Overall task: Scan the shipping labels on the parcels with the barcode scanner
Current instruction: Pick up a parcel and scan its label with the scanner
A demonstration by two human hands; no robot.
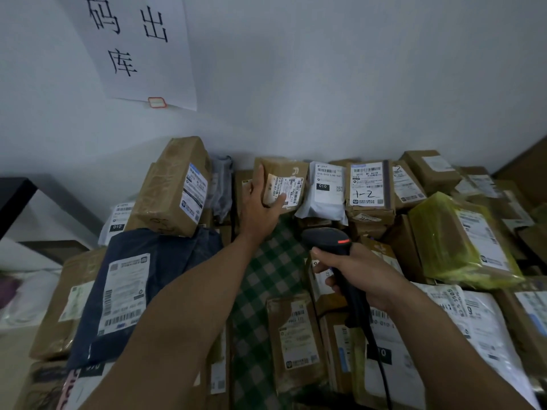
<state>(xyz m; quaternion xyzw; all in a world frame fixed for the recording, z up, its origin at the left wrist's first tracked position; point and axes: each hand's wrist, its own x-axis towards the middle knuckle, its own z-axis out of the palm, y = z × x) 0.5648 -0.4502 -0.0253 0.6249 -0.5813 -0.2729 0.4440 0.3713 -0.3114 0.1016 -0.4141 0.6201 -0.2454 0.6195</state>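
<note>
Left hand grips the small parcel, label showing — it lies at eleven o'clock from the scanner — which the right hand clasps.

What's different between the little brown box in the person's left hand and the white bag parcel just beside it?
The brown box is stiff cardboard; the white bag is soft, wrinkled plastic. The left hand grips the brown box, while no hand touches the white bag. The brown box's label sits sideways; the white bag's label reads upright, with a black 010 block. Both carry barcoded shipping labels.
</note>
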